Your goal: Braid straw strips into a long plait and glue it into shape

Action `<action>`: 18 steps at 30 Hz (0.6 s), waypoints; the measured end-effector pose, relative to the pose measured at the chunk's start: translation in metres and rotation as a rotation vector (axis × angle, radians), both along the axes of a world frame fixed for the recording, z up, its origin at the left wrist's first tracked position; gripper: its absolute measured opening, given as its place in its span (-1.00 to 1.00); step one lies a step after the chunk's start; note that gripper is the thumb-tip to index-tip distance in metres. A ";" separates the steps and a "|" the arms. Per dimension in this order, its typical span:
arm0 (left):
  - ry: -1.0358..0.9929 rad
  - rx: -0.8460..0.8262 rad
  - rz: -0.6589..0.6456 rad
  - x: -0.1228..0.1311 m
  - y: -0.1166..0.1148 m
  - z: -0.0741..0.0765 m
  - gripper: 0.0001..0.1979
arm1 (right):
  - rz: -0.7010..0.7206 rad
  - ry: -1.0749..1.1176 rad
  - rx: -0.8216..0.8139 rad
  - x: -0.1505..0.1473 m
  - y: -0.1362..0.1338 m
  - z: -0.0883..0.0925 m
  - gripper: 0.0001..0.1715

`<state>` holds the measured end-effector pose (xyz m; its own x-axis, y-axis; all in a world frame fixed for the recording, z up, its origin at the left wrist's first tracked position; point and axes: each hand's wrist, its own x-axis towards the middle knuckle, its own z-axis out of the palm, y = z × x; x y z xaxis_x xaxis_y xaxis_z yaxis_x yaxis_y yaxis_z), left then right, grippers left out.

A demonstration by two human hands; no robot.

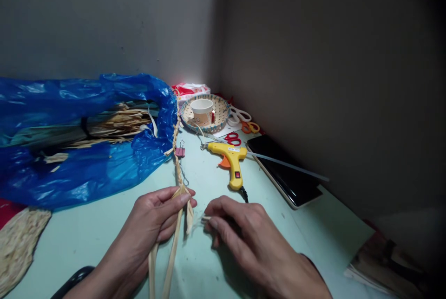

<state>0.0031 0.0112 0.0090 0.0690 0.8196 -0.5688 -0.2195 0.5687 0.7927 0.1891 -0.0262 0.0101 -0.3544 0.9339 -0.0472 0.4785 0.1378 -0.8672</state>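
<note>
A long thin braid [177, 169] of pale dried plant strips runs from the back of the table toward me. My left hand [162, 213] is closed on its near end, thumb on top. Two long loose strips [171, 262] hang from that grip toward the table's front, and a shorter strip end [189, 220] sticks out beside the fingers. To the right, my right hand [240, 231] pinches a small pale piece of strip [206, 218] with wispy fibres at its tip, apart from the braid. A pink binder clip [180, 151] sits against the braid farther back.
A yellow glue gun [230, 157] lies behind my right hand, beside a dark tablet-like device [284, 169]. Behind are red-handled scissors [232, 139] and a woven basket [223, 115] holding a paper cup [202, 112]. At left, a blue plastic bag [139, 169] holds dried strips.
</note>
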 end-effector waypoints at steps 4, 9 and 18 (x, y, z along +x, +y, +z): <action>-0.028 -0.006 -0.048 0.000 -0.001 0.000 -0.76 | -0.081 0.091 0.086 0.004 0.016 0.011 -0.85; -0.030 0.025 -0.050 0.000 0.000 -0.004 -0.73 | -0.066 0.026 0.133 -0.008 0.031 0.014 -0.86; -0.002 0.055 -0.057 -0.003 0.001 -0.012 -0.74 | 0.020 -0.104 0.087 -0.025 0.030 -0.004 -0.94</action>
